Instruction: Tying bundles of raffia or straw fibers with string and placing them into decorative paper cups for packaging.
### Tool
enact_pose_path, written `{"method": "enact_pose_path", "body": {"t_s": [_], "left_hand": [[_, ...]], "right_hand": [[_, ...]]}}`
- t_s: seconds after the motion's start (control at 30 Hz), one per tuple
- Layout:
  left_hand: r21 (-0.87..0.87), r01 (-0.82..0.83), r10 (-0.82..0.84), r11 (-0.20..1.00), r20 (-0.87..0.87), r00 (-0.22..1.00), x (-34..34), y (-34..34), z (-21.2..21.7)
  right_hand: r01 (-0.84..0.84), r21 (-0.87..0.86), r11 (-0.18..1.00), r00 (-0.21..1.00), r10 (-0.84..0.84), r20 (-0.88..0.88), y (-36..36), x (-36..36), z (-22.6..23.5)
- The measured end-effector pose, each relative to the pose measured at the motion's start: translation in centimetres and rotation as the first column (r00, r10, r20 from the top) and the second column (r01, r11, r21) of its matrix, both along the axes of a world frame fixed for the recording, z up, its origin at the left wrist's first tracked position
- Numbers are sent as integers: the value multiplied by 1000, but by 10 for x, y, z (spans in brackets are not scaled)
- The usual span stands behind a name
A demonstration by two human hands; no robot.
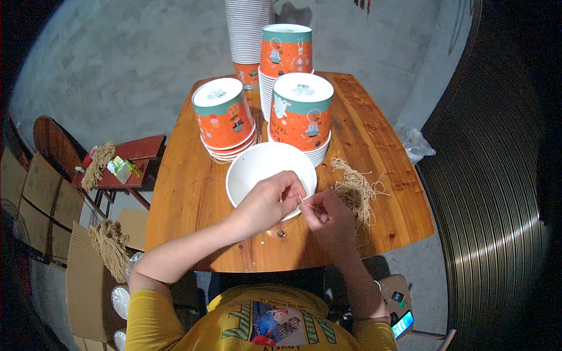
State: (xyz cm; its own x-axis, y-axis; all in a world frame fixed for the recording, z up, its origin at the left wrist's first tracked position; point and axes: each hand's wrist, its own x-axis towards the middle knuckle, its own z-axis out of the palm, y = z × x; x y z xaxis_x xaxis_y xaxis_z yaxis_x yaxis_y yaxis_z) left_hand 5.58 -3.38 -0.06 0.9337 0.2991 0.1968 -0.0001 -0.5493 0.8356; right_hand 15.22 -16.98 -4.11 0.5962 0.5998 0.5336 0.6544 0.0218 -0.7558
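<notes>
A white paper bucket [252, 169] stands mouth up on the wooden table, close in front of me. Over its near right rim, my left hand [274, 196] and my right hand [331, 216] meet with their fingertips pinched. Between them shows a short bit of thin tan cord [301, 200], which both hands hold. Part of the cord is hidden by the fingers. Just beyond my right hand lies a loose bundle of tan cords [356, 190], partly covered by that hand.
Upside-down orange buckets stand in stacks behind: a left stack [225, 126], a right stack [301, 117], a rear stack [287, 52] and a tall stack [250, 35]. Left are a red bench [137, 149] and a carton [88, 286] with cord. A phone [403, 324] lies lower right.
</notes>
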Motion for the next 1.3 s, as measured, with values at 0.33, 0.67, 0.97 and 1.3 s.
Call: {"method": "enact_pose_path", "body": {"t_s": [0.33,0.67,0.97,1.3], "left_hand": [[-283,126,-131,951,-1,991,5,8,-4],[-443,133,-126,887,45,991,13,8,-2],[-583,80,-141,809,-60,988,17,12,-4],[-609,13,-130,793,-148,980,17,10,4]], "right_hand": [[-12,-4,1000,987,12,-160,-2,-1,0],[5,25,1000,972,1,-234,2,7,-6],[61,86,994,985,-46,-168,1,5,-6],[155,52,987,911,-163,379,-3,11,-9]]}}
